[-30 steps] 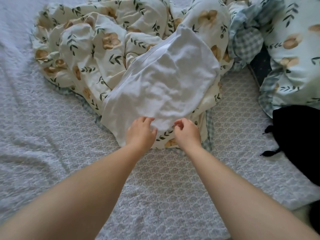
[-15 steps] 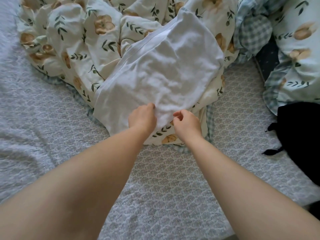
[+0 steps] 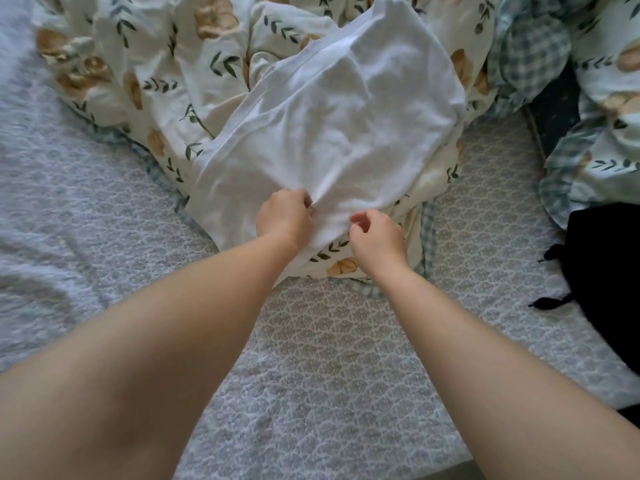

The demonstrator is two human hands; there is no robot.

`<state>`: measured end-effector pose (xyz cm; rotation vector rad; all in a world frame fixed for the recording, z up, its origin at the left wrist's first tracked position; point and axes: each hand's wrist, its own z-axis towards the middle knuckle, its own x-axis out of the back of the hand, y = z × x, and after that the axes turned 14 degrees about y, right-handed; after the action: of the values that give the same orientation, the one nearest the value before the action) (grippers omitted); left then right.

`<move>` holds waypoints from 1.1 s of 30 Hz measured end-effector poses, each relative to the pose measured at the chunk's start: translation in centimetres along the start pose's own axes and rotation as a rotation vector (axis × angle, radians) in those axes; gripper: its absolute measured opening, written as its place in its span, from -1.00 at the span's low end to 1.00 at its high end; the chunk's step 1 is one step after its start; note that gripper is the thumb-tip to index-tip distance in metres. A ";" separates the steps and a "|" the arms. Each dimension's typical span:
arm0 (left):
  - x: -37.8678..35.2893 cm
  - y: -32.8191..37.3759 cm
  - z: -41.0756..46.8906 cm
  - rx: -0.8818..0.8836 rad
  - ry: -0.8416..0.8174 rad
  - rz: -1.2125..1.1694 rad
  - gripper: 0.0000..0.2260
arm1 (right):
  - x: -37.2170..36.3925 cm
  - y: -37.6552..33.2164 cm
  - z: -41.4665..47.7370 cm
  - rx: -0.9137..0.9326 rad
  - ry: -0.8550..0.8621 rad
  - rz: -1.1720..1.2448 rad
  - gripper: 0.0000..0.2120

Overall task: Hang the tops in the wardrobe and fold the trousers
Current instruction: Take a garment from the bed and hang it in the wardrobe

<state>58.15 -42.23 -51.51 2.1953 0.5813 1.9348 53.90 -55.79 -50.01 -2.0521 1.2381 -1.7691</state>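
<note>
A person leans over a bed, both bare forearms stretched forward. A white garment (image 3: 332,133) lies spread out on top of a crumpled floral duvet (image 3: 166,74), which is printed with tan flowers and dark green leaves. The garment is the landmark here; whether it is a top or trousers cannot be told.

At the garment's near edge, the left hand (image 3: 284,216) is curled closed, its fingers pinching a small ridge of the white fabric. Just beside it, toward the garment's near right corner, the right hand (image 3: 379,235) is loosely curled with thumb and forefinger close together at the hem; whether it actually has hold of the cloth cannot be told.

Beneath the duvet and in front of the garment stretches a grey patterned bedsheet (image 3: 329,358). Well to the right of the garment, a black piece of clothing (image 3: 609,271) with thin trailing straps lies on the sheet. Beyond the garment's far right corner sits a bunched blue-and-white checked fabric (image 3: 530,53).
</note>
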 end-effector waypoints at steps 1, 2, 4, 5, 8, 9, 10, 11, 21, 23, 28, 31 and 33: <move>0.5 -0.1 -0.5 -0.058 -0.008 0.000 -0.82 | 0.1 -0.2 0.0 0.015 0.019 -0.014 -0.73; 1.1 -0.2 -1.2 -0.122 -0.031 0.005 -0.82 | 0.1 -0.4 -0.1 0.051 0.039 -0.050 -0.69; 2.1 -0.2 -2.7 -0.254 -0.113 0.024 -0.82 | 0.3 -0.9 -0.5 0.196 0.066 -0.165 -0.53; 2.5 -0.3 -3.5 -0.321 -0.160 0.036 -0.82 | 0.3 -1.0 -0.6 0.301 0.069 -0.243 -0.48; 3.1 -0.7 -5.7 -0.445 -0.251 0.066 -0.81 | 0.4 -0.7 -0.9 0.600 0.059 -0.511 -0.61; 3.2 -0.9 -6.2 -0.456 -0.257 0.069 -0.81 | 0.7 -0.7 -1.0 0.665 0.048 -0.581 -0.70; 3.4 -1.3 -6.5 -0.453 -0.249 0.064 -0.82 | 0.8 -0.5 -1.1 0.717 0.051 -0.641 -0.77; 3.7 -1.6 -6.8 -0.440 -0.236 0.052 -0.82 | 0.8 -0.5 -1.2 0.752 0.073 -0.668 -0.80; 4.3 -3.1 -2.4 0.119 -0.074 -0.155 -0.24 | 3.4 0.1 -2.4 0.370 -0.101 -0.584 -0.80; 3.5 -2.4 -1.6 0.160 -0.074 -0.227 -0.10 | 3.5 0.3 -2.6 0.317 -0.162 -0.531 -0.81; 2.6 0.2 -1.9 0.112 -0.229 -0.318 -0.63 | 3.9 1.1 -2.8 0.257 -0.334 -0.520 -0.84; 3.5 1.2 -3.6 -0.170 -0.208 -0.049 -0.77 | 4.2 1.2 -2.7 0.078 -0.201 -0.362 -0.82; 3.8 1.8 -5.1 -0.392 -0.204 0.030 -0.74 | 4.3 0.5 -2.6 -0.052 0.012 -0.103 -0.78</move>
<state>53.84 -43.03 -46.59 2.1152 0.1237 1.6382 51.19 -57.98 -46.39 -2.1743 1.2148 -1.8135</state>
